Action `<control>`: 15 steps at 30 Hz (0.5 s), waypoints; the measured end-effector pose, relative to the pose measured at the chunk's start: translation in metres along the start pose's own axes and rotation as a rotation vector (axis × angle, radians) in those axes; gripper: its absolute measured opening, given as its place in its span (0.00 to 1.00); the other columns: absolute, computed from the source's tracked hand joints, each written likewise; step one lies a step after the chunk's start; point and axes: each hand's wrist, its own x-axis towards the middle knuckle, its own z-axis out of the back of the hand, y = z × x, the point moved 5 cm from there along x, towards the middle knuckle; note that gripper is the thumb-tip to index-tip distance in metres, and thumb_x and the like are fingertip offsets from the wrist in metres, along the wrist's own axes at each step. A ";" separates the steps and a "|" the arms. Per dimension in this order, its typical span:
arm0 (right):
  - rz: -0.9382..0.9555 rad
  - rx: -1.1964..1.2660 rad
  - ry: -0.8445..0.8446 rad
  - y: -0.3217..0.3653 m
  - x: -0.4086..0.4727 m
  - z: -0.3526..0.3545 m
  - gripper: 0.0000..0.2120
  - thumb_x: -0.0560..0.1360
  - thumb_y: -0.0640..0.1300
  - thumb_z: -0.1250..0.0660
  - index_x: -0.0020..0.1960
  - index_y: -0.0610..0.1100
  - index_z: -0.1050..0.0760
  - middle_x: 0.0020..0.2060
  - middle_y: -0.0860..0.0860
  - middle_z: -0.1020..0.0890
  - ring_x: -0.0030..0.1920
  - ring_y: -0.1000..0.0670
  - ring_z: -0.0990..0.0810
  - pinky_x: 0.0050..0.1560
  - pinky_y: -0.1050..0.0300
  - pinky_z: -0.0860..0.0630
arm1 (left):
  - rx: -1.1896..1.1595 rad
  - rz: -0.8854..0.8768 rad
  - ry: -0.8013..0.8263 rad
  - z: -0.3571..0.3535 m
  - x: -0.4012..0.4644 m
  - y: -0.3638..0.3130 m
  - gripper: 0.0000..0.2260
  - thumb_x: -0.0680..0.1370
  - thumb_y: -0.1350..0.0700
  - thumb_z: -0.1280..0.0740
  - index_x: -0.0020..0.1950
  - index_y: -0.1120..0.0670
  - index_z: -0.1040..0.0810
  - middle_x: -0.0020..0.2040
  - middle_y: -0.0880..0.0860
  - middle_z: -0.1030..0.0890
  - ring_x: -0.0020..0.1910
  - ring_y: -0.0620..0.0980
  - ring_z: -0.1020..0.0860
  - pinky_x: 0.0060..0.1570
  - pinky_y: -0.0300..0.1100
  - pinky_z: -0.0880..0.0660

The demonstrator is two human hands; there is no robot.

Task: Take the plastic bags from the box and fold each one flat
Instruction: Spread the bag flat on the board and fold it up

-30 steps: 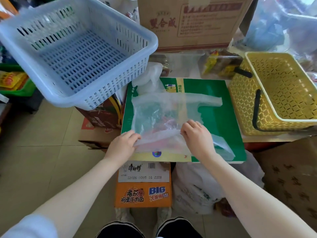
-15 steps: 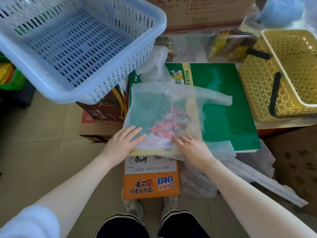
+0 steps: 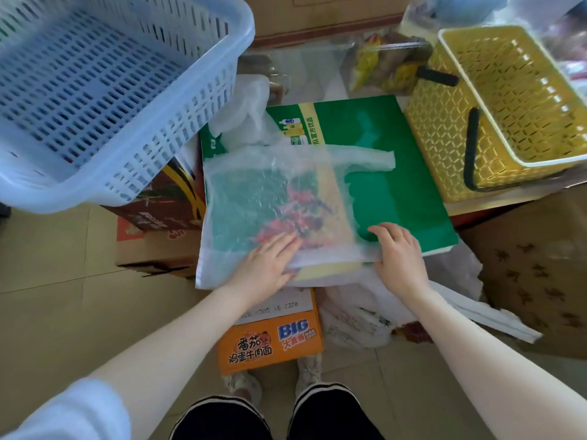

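Observation:
A clear plastic bag point(image 3: 273, 198) with a red print lies spread flat on a green box top point(image 3: 397, 173), its handle strip reaching right. My left hand point(image 3: 266, 265) presses flat on the bag's near edge with fingers together. My right hand point(image 3: 398, 249) lies palm down on the bag's near right corner, fingers spread on the plastic. Another crumpled white bag point(image 3: 244, 112) sits at the green box's far left corner. More white bags point(image 3: 359, 319) lie on the floor below the box's near edge.
A large blue slotted basket point(image 3: 104, 90) stands tilted at left on a carton. A yellow basket point(image 3: 508, 106) with black handles stands at right. An orange noodle carton point(image 3: 273, 338) is by my feet. Brown cartons are at the back and right.
Both hands went from pinching the bag's near edge to lying flat on it. The bag now lies spread wider and flatter. My right hand slid to the right corner.

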 end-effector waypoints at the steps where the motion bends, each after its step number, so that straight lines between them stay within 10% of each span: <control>1: -0.002 -0.001 0.000 -0.008 0.001 0.002 0.25 0.67 0.28 0.36 0.64 0.38 0.28 0.61 0.40 0.25 0.62 0.37 0.30 0.59 0.43 0.33 | -0.035 0.006 -0.028 -0.002 0.006 0.000 0.24 0.81 0.52 0.45 0.75 0.52 0.49 0.77 0.50 0.51 0.75 0.50 0.51 0.66 0.39 0.62; 10: 0.081 0.050 -0.040 -0.043 0.053 0.033 0.27 0.66 0.23 0.41 0.63 0.37 0.28 0.60 0.40 0.25 0.59 0.36 0.29 0.58 0.44 0.30 | -0.252 0.266 -0.341 0.024 0.027 0.034 0.34 0.70 0.77 0.47 0.72 0.52 0.36 0.72 0.48 0.35 0.71 0.49 0.38 0.70 0.43 0.42; 15: 0.266 -0.093 0.179 -0.013 0.050 0.025 0.37 0.70 0.43 0.38 0.76 0.44 0.47 0.76 0.45 0.45 0.76 0.44 0.52 0.75 0.45 0.54 | -0.234 0.140 -0.178 0.016 0.022 0.023 0.29 0.78 0.53 0.38 0.75 0.51 0.49 0.75 0.46 0.47 0.71 0.40 0.50 0.67 0.34 0.54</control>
